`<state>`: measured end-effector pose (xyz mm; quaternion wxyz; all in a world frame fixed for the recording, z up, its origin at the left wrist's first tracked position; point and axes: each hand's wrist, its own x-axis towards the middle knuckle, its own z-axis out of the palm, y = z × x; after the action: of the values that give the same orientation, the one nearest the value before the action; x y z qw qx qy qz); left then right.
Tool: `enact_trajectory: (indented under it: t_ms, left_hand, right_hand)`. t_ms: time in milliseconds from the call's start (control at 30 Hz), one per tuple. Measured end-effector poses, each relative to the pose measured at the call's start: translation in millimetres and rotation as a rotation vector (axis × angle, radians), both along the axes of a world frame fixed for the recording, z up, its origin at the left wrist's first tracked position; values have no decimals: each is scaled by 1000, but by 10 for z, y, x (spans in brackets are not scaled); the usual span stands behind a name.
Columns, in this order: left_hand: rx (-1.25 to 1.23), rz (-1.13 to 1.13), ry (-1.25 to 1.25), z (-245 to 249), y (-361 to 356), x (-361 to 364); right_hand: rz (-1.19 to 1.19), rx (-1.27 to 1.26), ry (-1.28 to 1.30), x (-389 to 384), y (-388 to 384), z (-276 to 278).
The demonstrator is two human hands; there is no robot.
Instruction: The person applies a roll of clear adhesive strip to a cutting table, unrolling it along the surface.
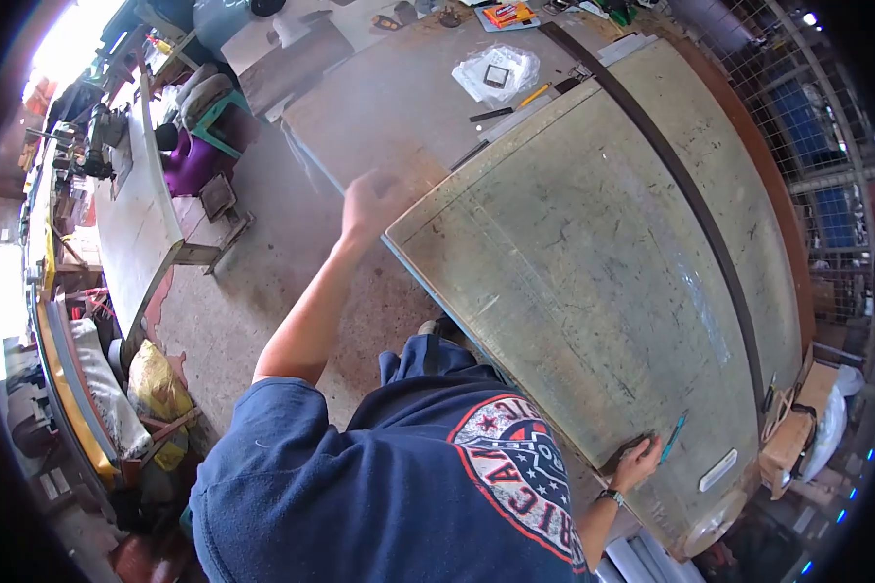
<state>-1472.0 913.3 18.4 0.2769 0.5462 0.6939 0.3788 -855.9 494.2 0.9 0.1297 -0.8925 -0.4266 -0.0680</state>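
My right hand [637, 464] is at the near right end of a large worn greenish board [554, 282], with a watch at the wrist. A slim teal pen-like tool [675, 436] sticks out of its fingers, lying close over the board. Out to the left, my left hand [372, 204] is over the corner where the board meets the grey tabletop [360, 117]. Motion smears its fingers, and no held object shows there. A white metal-looking bar [717, 470] lies to the right of my right hand.
A long dark strip [671, 160] runs along the board. Beyond it stands a wire mesh screen [826, 126]. A clear plastic bag [496, 76], a yellow pencil-like tool [534, 94] and an orange packet [508, 15] lie on the tabletop. Another workbench [138, 214] stands at left.
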Motion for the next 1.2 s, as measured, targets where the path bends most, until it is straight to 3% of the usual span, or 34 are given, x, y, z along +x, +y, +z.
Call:
enact_trajectory:
  t_ms: [33,133,433,633,767,1033,1067,1100,1133,1167,1200]
  left_hand:
    - [-34,-70,25,-19,112,97]
    - [175,-261,164,-13,579,387]
    - [176,-514,438,-245,1648,713]
    - [181,-550,435,-58,2105,1200]
    - [14,-495,665,76,2397,1697]
    - [-216,-478,793,163,2646,2074]
    - [-123,-448,803,76,2647,2018]
    - [31,-359,920,-897,3209,1756]
    - [-27,-516,1048,-1680,3868,1522]
    - [39,-486,923,-1292,3569,1594]
    - [109,-462,797,-796,3206,1689]
  right_hand:
    - [-2,14,18,16,22,-13]
    - [5,50,71,60,73,-16]
    - [-139,188,147,-88,55,423]
    - [-294,332,332,-487,-208,521]
    - [-368,343,394,-583,-392,436]
    - [-382,391,404,-625,-614,490]
    - [-388,383,384,-755,-549,506]
    - [-475,337,407,-914,-262,694]
    - [-488,504,529,-846,-351,558]
    - [-538,345,350,-964,-144,788]
    - [-577,370,340,-993,-54,844]
